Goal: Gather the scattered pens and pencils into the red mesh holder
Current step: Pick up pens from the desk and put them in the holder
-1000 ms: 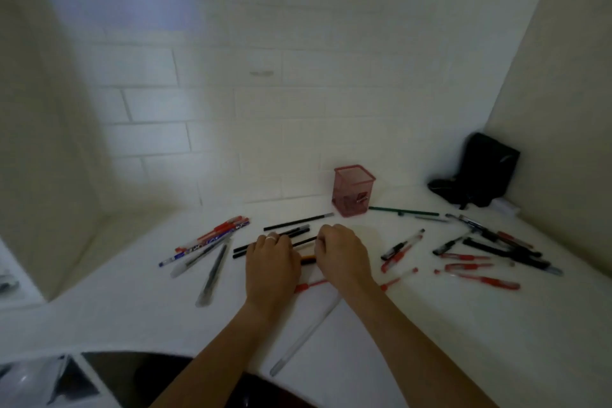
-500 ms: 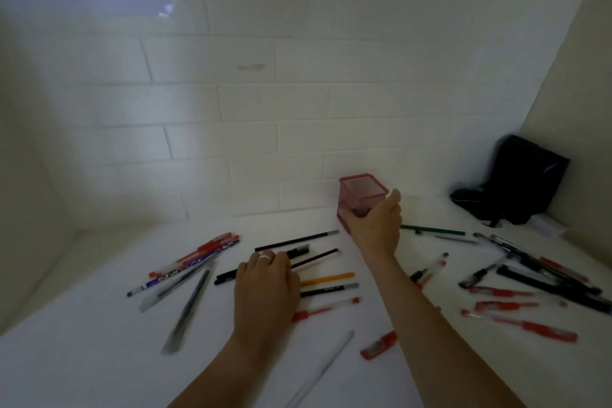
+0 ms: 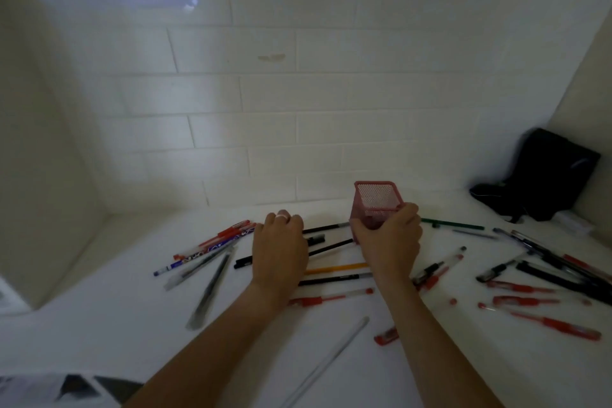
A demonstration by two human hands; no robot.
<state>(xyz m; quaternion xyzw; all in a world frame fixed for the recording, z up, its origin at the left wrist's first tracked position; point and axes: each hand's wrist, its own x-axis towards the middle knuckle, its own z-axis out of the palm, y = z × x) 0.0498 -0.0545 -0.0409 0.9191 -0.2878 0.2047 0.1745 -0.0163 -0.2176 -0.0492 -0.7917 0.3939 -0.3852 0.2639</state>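
My right hand [image 3: 389, 242] grips the red mesh holder [image 3: 376, 204], center frame. My left hand [image 3: 280, 250] lies curled over black pens [image 3: 326, 247]; can't tell if it's holding any.

A white worktop [image 3: 116, 325] runs back to a tiled wall. Pens and pencils lie scattered flat on it: a red-and-blue cluster [image 3: 212, 243] at left, black pens [image 3: 326, 247] and an orange pencil [image 3: 337, 268] in the middle, red pens [image 3: 530, 301] at right, a green pen [image 3: 453, 224] behind. A black bag [image 3: 546, 175] sits in the right corner.
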